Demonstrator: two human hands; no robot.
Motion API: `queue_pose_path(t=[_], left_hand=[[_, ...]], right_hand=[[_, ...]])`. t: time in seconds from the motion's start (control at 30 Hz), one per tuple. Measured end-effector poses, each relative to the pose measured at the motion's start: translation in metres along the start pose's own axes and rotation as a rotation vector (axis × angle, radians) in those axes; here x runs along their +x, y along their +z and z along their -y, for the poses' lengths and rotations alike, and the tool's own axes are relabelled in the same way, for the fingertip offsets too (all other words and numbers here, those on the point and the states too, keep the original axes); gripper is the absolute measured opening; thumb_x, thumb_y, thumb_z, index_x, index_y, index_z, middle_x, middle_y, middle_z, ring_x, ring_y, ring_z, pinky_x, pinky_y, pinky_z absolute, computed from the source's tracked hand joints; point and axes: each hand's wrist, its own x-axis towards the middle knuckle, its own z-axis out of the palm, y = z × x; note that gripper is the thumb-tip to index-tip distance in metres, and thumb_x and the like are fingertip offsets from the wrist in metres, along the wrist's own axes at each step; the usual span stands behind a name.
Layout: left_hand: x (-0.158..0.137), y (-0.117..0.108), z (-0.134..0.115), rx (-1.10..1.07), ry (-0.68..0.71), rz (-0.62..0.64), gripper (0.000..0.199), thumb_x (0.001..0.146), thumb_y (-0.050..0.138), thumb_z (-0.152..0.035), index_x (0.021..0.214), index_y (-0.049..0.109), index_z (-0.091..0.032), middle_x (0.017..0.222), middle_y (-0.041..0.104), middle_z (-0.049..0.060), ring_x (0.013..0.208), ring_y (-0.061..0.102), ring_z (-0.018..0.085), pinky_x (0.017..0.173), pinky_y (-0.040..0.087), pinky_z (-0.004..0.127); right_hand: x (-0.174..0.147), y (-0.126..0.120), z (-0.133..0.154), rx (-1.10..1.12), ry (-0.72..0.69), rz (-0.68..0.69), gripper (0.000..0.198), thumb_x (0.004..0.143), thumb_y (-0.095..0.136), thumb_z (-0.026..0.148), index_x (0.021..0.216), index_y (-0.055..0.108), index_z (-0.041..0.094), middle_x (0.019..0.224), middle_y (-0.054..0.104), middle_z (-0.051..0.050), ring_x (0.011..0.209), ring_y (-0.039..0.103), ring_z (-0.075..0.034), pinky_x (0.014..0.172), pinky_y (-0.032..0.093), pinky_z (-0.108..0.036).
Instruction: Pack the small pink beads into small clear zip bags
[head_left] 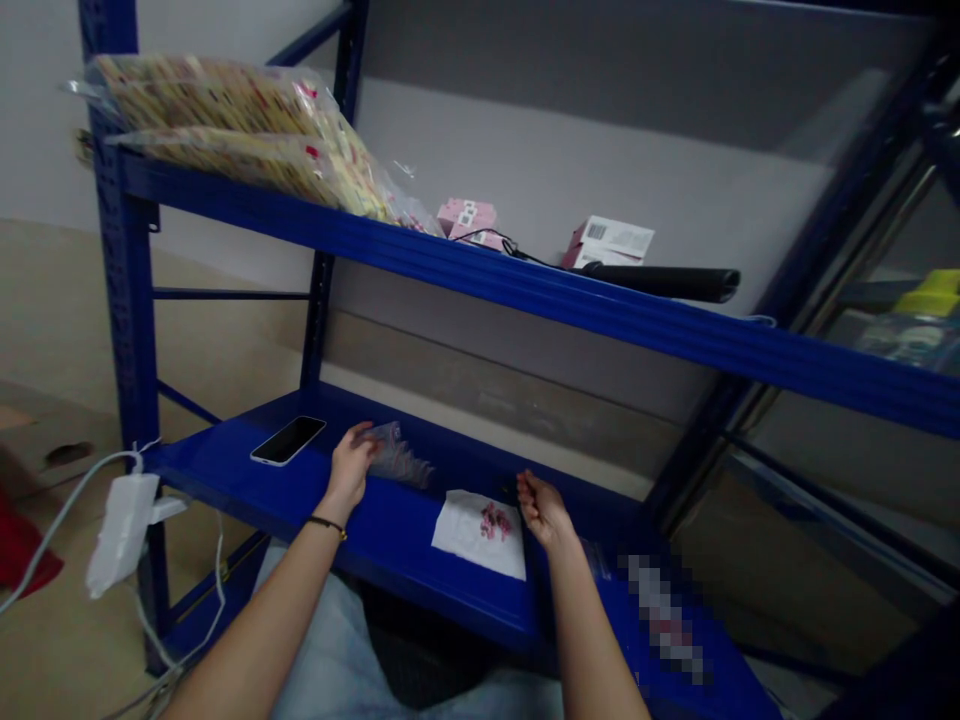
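Observation:
My left hand (351,468) is at the near end of a fanned row of small clear zip bags (401,460) on the blue shelf, its fingers closed on their edge. Right of them lies a white sheet of paper (461,525) bearing a small heap of pink pieces (495,521), too small to name. Just beyond the paper's right edge, my right hand (541,508) is held with curled fingertips pressed together. Whatever they pinch, if anything, is too small or dark to make out. Another clear bag (596,558) lies partly behind my right forearm.
A phone (289,441) lies on the shelf at left. A white power strip (122,530) with cables hangs by the left post. Above, the upper shelf (480,275) carries large filled bags (225,120), pink boxes (469,218) and a black tube (667,282). A blurred patch covers something at right.

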Motion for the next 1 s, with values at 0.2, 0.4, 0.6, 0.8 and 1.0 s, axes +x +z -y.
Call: queue_pose_path(t=[0.2, 0.4, 0.6, 0.8, 1.0], left_hand=[[0.044, -0.016, 0.021, 0.429, 0.065, 0.196, 0.019, 0.071, 0.061, -0.014, 0.086, 0.073, -0.014, 0.088, 0.074, 0.01, 0.093, 0.069, 0.028, 0.084, 0.053, 0.036], [0.033, -0.025, 0.029, 0.753, 0.339, 0.39, 0.039, 0.082, 0.053, -0.013, 0.117, 0.069, -0.019, 0.139, 0.057, 0.011, 0.131, 0.049, 0.027, 0.112, 0.035, 0.038], [0.023, -0.022, 0.03, 0.937, 0.51, 0.592, 0.032, 0.084, 0.049, -0.009, 0.103, 0.074, -0.019, 0.12, 0.07, 0.01, 0.122, 0.058, 0.025, 0.107, 0.04, 0.036], [-0.004, -0.023, 0.03, 0.975, 0.578, 0.368, 0.04, 0.094, 0.035, -0.015, 0.124, 0.062, -0.01, 0.137, 0.055, 0.017, 0.134, 0.045, 0.029, 0.113, 0.033, 0.045], [-0.056, -0.017, 0.043, 0.773, 0.617, 0.33, 0.03, 0.092, 0.045, -0.028, 0.109, 0.067, -0.019, 0.114, 0.066, 0.01, 0.111, 0.059, 0.028, 0.099, 0.046, 0.042]], right_hand=[[0.009, 0.007, -0.033, -0.855, -0.135, -0.071, 0.034, 0.085, 0.061, 0.037, 0.058, 0.062, 0.017, 0.054, 0.061, -0.005, 0.06, 0.063, -0.02, 0.054, 0.042, -0.025], [-0.008, 0.01, -0.064, -1.306, -0.459, -0.135, 0.029, 0.094, 0.046, 0.029, 0.078, 0.066, 0.015, 0.089, 0.069, -0.016, 0.09, 0.065, -0.025, 0.077, 0.043, -0.03], [-0.004, 0.005, -0.083, -1.491, -0.701, -0.051, 0.025, 0.094, 0.042, 0.018, 0.08, 0.063, 0.015, 0.09, 0.064, -0.014, 0.09, 0.058, -0.023, 0.085, 0.041, -0.032], [0.001, -0.001, -0.087, -1.55, -0.77, -0.115, 0.02, 0.091, 0.043, 0.014, 0.081, 0.06, 0.017, 0.087, 0.06, -0.011, 0.083, 0.055, -0.023, 0.079, 0.041, -0.032], [-0.007, 0.005, -0.074, -1.496, -0.693, -0.146, 0.023, 0.092, 0.042, 0.015, 0.079, 0.061, 0.018, 0.085, 0.062, -0.009, 0.084, 0.058, -0.021, 0.077, 0.042, -0.028]])
